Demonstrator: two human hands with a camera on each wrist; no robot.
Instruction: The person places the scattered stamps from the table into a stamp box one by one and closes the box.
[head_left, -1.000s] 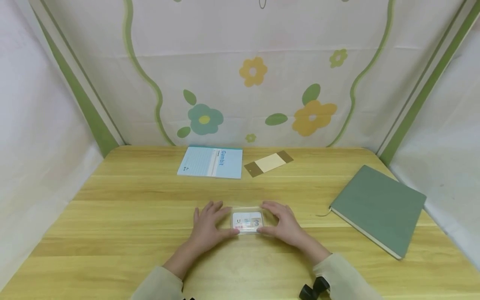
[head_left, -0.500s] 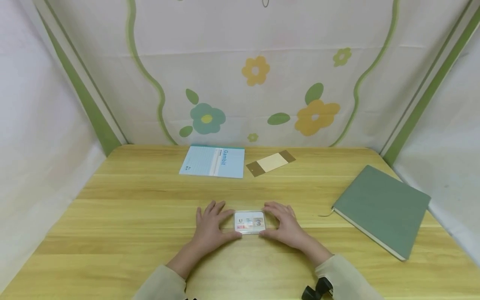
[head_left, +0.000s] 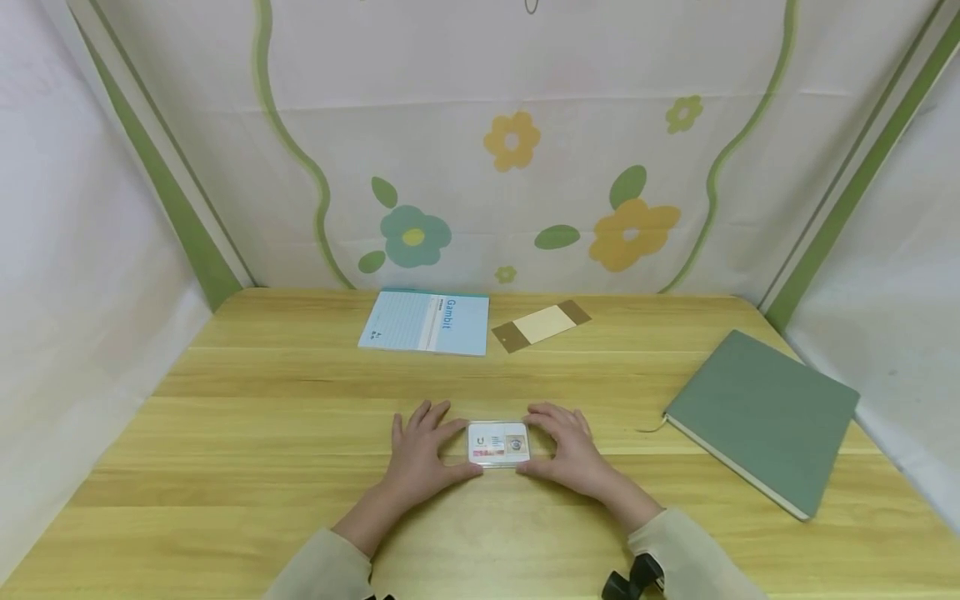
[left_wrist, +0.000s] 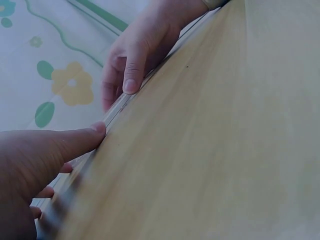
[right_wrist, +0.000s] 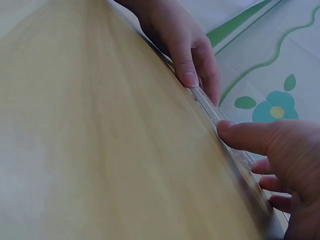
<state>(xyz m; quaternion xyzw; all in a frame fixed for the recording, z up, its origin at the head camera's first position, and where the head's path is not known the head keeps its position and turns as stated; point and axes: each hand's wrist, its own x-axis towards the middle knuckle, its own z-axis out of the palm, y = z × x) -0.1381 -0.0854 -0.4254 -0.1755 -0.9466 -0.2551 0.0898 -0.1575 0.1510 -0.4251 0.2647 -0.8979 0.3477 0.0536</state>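
A small clear plastic case (head_left: 498, 443) with a printed white card inside lies flat on the wooden table, near its front middle. My left hand (head_left: 422, 450) grips its left end, thumb at the near corner and forefinger at the far corner. At the other end my right hand (head_left: 566, 447) holds it the same way, thumb in front and forefinger behind. Both wrist views show the case edge-on: the right thumb (left_wrist: 131, 82) and the left thumb (right_wrist: 189, 77) press on its near edge. The remaining fingers are spread beside the case.
A light blue notebook (head_left: 423, 322) lies at the back of the table (head_left: 262, 450), with a brown and cream card tag (head_left: 542, 326) beside it. On the right is a green hardcover book (head_left: 765, 421) with a ribbon. A flowered curtain (head_left: 450, 150) stands behind.
The case looked slightly raised and its front side showed more a second ago; now its top lies level. Both hands keep their hold. The head view has shifted slightly.
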